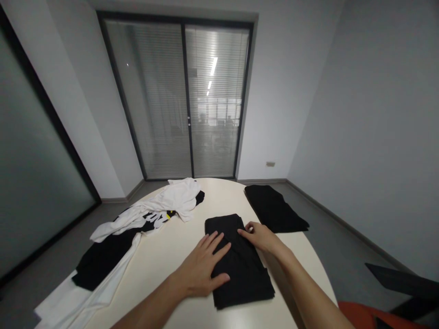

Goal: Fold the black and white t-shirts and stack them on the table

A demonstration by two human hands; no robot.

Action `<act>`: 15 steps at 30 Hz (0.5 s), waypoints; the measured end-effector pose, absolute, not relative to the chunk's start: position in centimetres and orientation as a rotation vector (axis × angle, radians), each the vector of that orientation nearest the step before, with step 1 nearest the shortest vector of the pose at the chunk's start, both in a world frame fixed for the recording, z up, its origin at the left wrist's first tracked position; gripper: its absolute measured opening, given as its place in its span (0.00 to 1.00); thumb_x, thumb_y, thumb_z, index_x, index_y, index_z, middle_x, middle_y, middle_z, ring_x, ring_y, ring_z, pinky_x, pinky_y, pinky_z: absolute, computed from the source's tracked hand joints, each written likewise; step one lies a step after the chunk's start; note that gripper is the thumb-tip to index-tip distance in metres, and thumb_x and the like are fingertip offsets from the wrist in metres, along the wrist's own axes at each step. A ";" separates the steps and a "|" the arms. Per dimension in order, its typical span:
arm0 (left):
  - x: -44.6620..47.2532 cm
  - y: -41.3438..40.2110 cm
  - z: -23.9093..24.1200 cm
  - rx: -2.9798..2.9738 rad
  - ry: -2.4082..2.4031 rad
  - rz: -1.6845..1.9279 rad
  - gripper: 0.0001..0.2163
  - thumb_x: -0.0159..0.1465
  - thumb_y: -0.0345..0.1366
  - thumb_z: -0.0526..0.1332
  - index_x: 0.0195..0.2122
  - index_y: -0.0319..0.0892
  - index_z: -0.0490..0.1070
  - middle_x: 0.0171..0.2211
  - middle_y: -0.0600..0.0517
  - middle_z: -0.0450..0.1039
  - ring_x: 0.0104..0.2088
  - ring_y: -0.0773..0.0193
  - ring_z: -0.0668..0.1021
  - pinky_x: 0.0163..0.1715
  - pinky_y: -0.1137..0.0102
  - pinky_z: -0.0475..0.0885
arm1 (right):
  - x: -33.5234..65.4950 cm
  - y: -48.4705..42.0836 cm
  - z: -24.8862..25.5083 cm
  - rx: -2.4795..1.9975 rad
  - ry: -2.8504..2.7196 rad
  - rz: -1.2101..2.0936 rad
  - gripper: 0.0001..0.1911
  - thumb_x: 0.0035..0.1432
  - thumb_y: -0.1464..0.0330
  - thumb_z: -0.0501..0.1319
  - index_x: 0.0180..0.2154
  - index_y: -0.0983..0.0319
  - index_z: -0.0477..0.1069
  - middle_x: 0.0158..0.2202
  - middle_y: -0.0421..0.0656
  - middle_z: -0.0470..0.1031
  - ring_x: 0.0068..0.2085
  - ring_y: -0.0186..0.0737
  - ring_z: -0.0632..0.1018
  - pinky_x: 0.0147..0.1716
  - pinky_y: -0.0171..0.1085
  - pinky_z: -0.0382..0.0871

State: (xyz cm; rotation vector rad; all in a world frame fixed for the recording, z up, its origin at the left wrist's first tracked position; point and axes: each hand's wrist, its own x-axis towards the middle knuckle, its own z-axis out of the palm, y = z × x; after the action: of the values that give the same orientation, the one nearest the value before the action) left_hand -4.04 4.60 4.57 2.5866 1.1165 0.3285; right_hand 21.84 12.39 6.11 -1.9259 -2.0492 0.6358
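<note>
A folded black garment (245, 278) lies flat on the round white table (171, 265) in front of me. Across its left side rests my left hand (200, 267), palm down with the fingers spread. At the garment's upper right edge is my right hand (260, 236). Its thumb is on the cloth and its other fingers curl at the edge, closed on the fabric. The exact kind of garment cannot be made out.
Another folded black garment (274, 210) lies at the table's far right. Along the left side is a loose heap of white and black clothes (164, 201), partly printed. An orange chair (360, 315) stands at the lower right. Glass doors (185, 100) with blinds are beyond the table.
</note>
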 end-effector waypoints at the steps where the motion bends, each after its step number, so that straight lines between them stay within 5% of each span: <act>1: -3.9 4.6 4.5 2.579 1.131 0.329 0.38 0.65 0.49 0.61 0.72 0.54 0.45 0.73 0.49 0.37 0.72 0.45 0.44 0.68 0.45 0.45 | 21.9 12.2 6.3 -2.010 -2.056 0.608 0.30 0.56 0.41 0.57 0.34 0.62 0.77 0.37 0.53 0.82 0.40 0.53 0.81 0.35 0.41 0.69; 5: -3.7 4.6 4.2 2.572 1.159 0.325 0.38 0.64 0.49 0.62 0.71 0.54 0.46 0.73 0.48 0.36 0.71 0.44 0.46 0.68 0.45 0.46 | 21.6 11.6 6.9 -2.112 -2.141 0.601 0.36 0.54 0.36 0.54 0.30 0.63 0.77 0.38 0.58 0.81 0.42 0.59 0.81 0.37 0.45 0.69; 15: -3.5 4.8 3.9 2.549 1.116 0.376 0.36 0.69 0.49 0.55 0.73 0.52 0.38 0.73 0.49 0.31 0.72 0.47 0.39 0.68 0.45 0.45 | 20.1 11.4 6.1 -1.919 -2.142 0.407 0.12 0.65 0.60 0.55 0.43 0.62 0.68 0.39 0.52 0.80 0.40 0.48 0.80 0.35 0.38 0.66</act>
State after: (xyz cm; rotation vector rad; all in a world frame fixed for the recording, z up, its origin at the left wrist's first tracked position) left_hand -3.45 4.77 3.89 2.5489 1.1161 0.3755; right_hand 20.15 11.37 6.11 -1.9186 -2.1422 0.4066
